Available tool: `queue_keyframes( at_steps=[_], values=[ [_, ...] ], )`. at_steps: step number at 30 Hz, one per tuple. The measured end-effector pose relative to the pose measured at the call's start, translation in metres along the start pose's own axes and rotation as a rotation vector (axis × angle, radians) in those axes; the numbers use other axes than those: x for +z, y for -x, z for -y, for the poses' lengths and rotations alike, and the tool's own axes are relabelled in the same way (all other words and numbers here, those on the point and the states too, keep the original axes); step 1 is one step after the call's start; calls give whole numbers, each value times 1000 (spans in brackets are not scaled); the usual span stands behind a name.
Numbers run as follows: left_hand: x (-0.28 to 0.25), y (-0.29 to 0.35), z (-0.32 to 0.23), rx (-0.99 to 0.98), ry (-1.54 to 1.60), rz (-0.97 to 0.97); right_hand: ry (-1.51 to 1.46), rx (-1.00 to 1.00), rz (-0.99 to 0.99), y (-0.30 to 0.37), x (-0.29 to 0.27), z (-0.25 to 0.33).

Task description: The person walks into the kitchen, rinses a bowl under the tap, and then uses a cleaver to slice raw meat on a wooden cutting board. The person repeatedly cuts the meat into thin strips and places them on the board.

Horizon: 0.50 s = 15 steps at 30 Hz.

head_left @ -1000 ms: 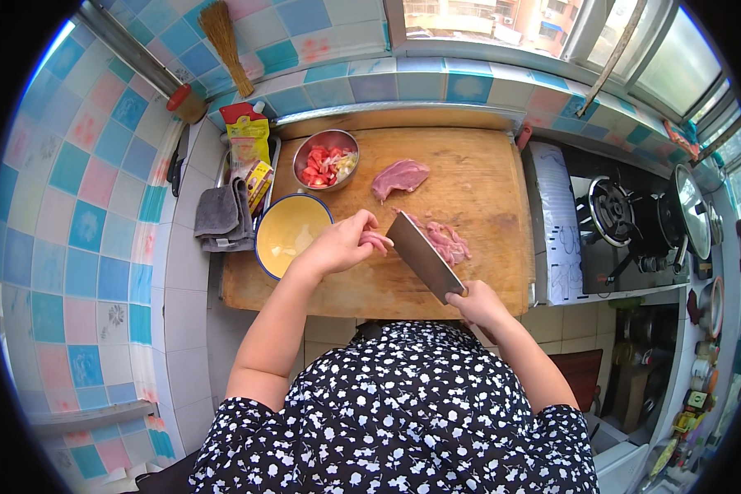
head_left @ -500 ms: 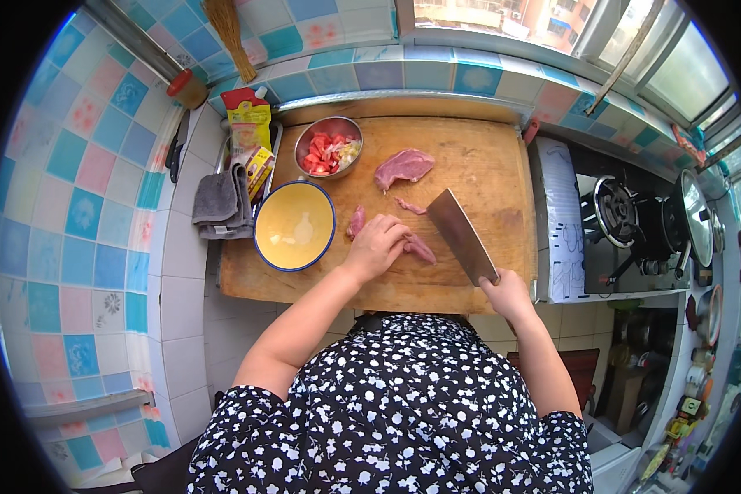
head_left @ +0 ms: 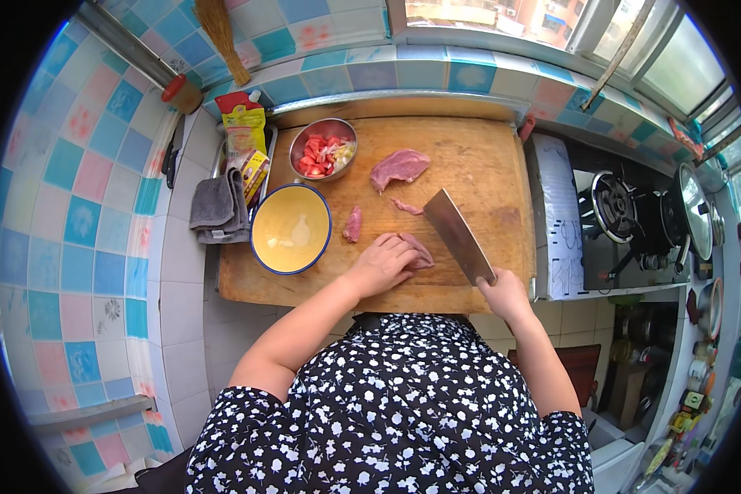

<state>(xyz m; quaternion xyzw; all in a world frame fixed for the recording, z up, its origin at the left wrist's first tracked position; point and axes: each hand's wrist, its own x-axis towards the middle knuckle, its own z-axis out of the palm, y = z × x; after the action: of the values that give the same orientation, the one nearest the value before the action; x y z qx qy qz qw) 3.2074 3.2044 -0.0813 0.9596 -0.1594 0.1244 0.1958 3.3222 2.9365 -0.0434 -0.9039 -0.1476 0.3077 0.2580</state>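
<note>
My left hand (head_left: 383,265) bends its fingers over a piece of raw pink meat (head_left: 418,252) near the front of the wooden cutting board (head_left: 477,156), partly covering it. In my right hand (head_left: 504,294) is the handle of a broad cleaver (head_left: 459,237). Its blade points away from me and slants left, to the right of the meat and apart from it. A small strip of meat (head_left: 352,224) lies beyond my left hand, toward the bowl. Farther back are a larger slab of meat (head_left: 400,169) and a thin scrap (head_left: 406,207), whose end lies close to the blade's tip.
A yellow bowl with a blue rim (head_left: 328,240) stands at the board's left. Behind it, a metal bowl (head_left: 353,132) holds red chunks and pale pieces. A grey cloth (head_left: 221,207) and food packets (head_left: 244,130) lie farther left. A gas stove (head_left: 613,206) adjoins on the right.
My left hand has shifted slightly toward me, and the meat under it has turned and moved nearer. The small strip now shows whole. The cleaver has hardly moved.
</note>
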Motion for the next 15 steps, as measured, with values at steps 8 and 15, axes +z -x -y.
queue_keyframes(
  at_steps=[8,15],
  values=[
    [4,1,8,159,-153,-17,-25,22,32,1,-4,6],
    [1,11,10,163,-222,42,15,-50,5,-4,0,-4]
  ],
)
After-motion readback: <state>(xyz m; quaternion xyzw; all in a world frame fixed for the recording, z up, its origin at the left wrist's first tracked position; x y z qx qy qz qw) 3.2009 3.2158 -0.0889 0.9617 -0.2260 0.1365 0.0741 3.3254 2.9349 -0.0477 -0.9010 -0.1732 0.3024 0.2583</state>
